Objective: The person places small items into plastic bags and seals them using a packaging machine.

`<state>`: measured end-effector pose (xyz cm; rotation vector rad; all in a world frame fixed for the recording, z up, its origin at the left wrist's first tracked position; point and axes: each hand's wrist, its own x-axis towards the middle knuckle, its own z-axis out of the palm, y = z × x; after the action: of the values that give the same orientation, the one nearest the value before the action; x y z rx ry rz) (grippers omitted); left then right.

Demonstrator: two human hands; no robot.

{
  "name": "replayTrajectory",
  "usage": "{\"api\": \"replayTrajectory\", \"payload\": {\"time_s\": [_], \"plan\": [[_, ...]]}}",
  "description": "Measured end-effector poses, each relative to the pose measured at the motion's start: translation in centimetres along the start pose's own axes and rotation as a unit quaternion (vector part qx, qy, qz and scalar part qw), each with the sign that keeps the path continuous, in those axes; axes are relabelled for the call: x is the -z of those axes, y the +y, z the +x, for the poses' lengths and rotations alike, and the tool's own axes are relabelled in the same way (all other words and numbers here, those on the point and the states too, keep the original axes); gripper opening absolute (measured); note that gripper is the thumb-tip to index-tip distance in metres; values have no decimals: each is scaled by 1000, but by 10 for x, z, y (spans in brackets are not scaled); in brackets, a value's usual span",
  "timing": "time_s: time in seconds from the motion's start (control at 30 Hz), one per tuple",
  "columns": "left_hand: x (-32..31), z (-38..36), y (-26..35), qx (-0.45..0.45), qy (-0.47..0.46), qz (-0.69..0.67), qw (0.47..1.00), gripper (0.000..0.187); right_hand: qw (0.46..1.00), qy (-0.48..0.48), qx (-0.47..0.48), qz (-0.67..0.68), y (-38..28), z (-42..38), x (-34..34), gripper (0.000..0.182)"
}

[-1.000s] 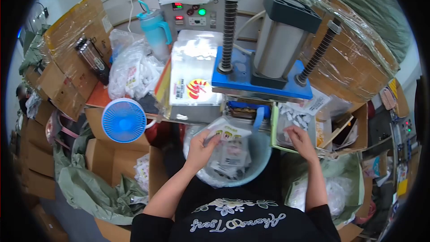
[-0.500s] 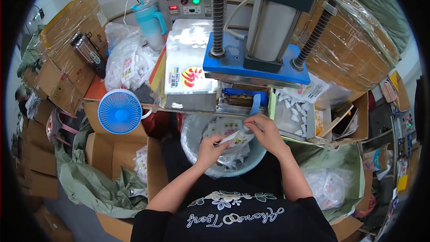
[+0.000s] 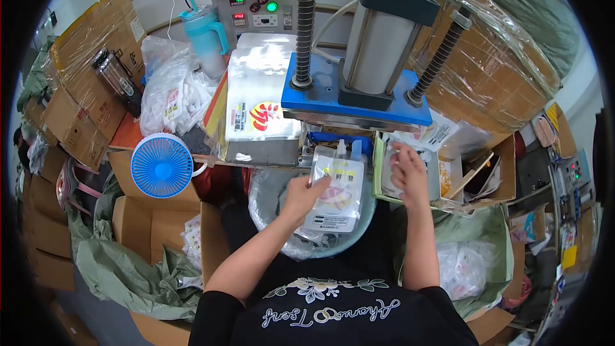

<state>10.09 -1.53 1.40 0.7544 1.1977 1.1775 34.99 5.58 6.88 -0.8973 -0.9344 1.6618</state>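
Note:
My left hand (image 3: pixel 306 196) is closed on a printed plastic pouch (image 3: pixel 341 211), thumb across its front. The pouch is held upright and flat, with a pale spout (image 3: pixel 341 148) at its top edge. Below it is a pale blue tub (image 3: pixel 366 219) with a clear plastic liner, partly covered by the pouch. To the right, my right hand (image 3: pixel 409 172) is raised over a shallow green-edged box (image 3: pixel 379 170) of small white plastic pieces, most of them hidden by the hand. Its fingers are bent and apart, with nothing visible between them.
A press with a blue plate (image 3: pixel 327 86) stands ahead, beside a stack of printed film bags (image 3: pixel 259 96). A blue fan (image 3: pixel 161 165) is at left, above an open carton (image 3: pixel 160 218). A green-lined box (image 3: pixel 474 263) of bagged items sits at right.
The pouch, tilted between both hands before, now faces me upright in my left hand. My right hand has let go and moved right, over the box of white pieces. The view has shifted slightly.

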Motion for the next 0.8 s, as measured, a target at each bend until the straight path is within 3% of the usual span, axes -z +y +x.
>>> {"api": "replayTrajectory", "payload": {"time_s": [0.03, 0.07, 0.1, 0.13, 0.27, 0.3, 0.37, 0.43, 0.5, 0.53, 0.6, 0.63, 0.7, 0.73, 0.77, 0.8], "plan": [[-2, 3, 3, 18, -4, -52, 998, 26, 1000, -1, 1, -3, 1, 4, 18, 24], [0, 14, -5, 23, -8, -76, 997, 25, 972, -40, -51, 227, 8, 11, 39, 26], [-2, 18, -5, 22, -10, -78, 997, 25, 887, -76, -99, 444, 7, 14, 42, 27], [-4, 22, -5, 32, -1, -103, 994, 25, 878, 64, -103, 462, 4, 13, 43, 31], [-4, 27, -3, 40, 0, -124, 991, 25, 827, 15, -145, 542, 20, 15, 61, 38], [2, 26, 2, 41, 3, -121, 992, 25, 825, 14, -147, 545, 23, 15, 61, 38], [18, 27, 23, 34, -53, 70, 996, 25, 827, -32, -148, 541, 28, 16, 62, 43], [39, 36, 48, -84, -2, 204, 975, 29, 840, -30, -136, 525, 31, 16, 64, 45], [62, 48, 70, -183, 173, 401, 881, 42, 851, -28, -126, 509, 32, 16, 54, 47], [74, 52, 62, -180, 178, 404, 879, 42, 869, 6, -119, 480, 27, 14, 42, 49], [97, 67, 43, -340, 236, 596, 688, 62, 873, 29, -120, 472, 16, 7, 23, 50], [96, 55, 42, -253, 165, 633, 713, 71, 872, 23, -123, 474, 18, 8, 29, 50], [86, 20, 38, -279, 149, 637, 703, 69, 887, -85, -120, 437, 24, 9, 49, 49], [87, 7, 34, -277, 138, 640, 703, 70, 909, -31, -124, 397, 17, 5, 38, 37], [90, -3, 30, -274, 128, 642, 705, 72, 906, -30, -127, 402, 23, 8, 44, 37], [95, -8, 27, -327, 168, 610, 702, 56, 919, -48, -129, 370, 26, 10, 48, 29]]}}
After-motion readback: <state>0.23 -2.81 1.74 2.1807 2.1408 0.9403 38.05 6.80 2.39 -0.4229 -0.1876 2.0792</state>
